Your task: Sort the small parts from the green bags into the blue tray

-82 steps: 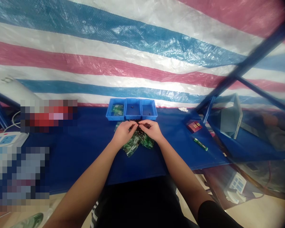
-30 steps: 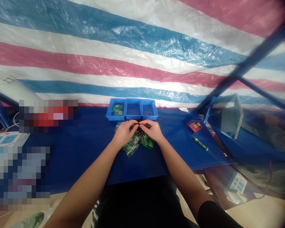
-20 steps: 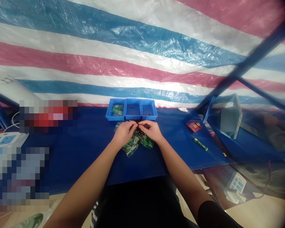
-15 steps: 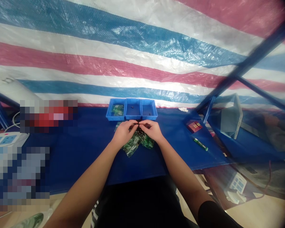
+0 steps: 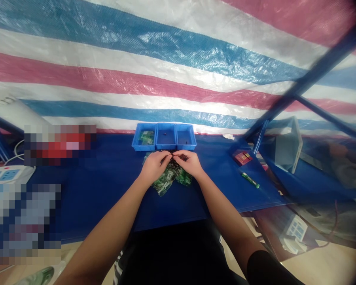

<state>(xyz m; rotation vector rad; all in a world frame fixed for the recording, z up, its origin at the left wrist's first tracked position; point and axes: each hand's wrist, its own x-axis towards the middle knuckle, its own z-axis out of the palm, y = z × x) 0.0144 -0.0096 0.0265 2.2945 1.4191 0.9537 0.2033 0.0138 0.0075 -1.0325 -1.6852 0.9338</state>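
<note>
My left hand [image 5: 155,166] and my right hand [image 5: 190,161] meet over a heap at the middle of the blue table. Their fingertips are pinched close together, and whatever they hold is too small and dark to name. Under and between them lie small green packets [image 5: 163,184] with pale and dark bits inside or on them. Just beyond my hands stand three blue bins in a row. Green pieces lie in the left bin [image 5: 135,144]. One small dark piece is in the middle bin [image 5: 166,147], and another is in the right bin [image 5: 186,147].
A green and white tube [image 5: 250,180] and a dark red box [image 5: 242,157] lie to the right. White power strips [image 5: 8,174] are at the far left beside blurred-out items. Striped sheeting [image 5: 166,87] hangs behind the table [image 5: 106,190]; blue metal poles [image 5: 323,63] slant at the right.
Hardly anything differs. My fingertips shift very slightly over the heap, while both hands stay pinched together in the same spot.
</note>
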